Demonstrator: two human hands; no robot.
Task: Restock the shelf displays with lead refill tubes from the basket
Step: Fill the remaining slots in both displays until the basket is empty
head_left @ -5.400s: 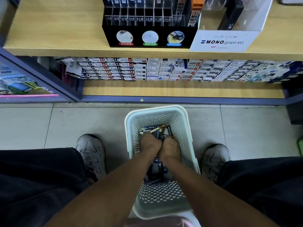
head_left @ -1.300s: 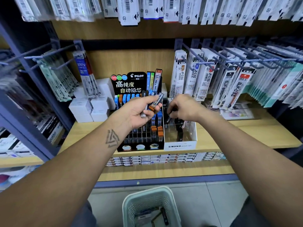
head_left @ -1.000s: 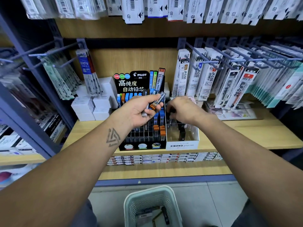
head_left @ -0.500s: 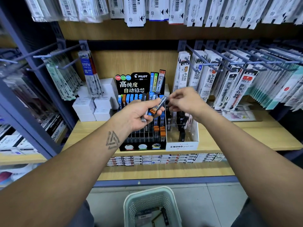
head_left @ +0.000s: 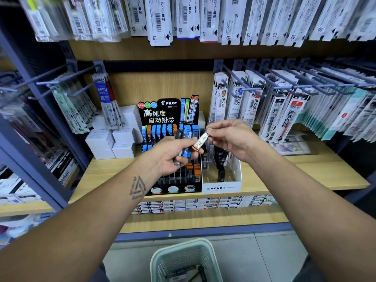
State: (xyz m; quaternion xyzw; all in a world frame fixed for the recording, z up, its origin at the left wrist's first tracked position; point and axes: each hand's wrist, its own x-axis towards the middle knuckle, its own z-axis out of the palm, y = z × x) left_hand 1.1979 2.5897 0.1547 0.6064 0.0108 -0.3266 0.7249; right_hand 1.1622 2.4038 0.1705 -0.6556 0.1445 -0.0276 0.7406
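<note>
My left hand grips a bundle of lead refill tubes, blue and black, in front of the black Pilot display. My right hand pinches the top end of an orange-capped tube that still touches the bundle's right side. Both hands hover above the shelf, over the Pilot display's slots and the white Mono display box. The pale green basket stands on the floor below, with a few tubes lying inside.
Hanging refill packs on metal hooks crowd the right and top of the shelf bay. White boxes are stacked left of the Pilot display. A lower shelf holds rows of small boxes. A blue metal upright frames the left side.
My right hand rose out of the Mono box, came to the bundle in my left hand and took hold of the orange-capped tube. Earlier both hands were down in the basket.
</note>
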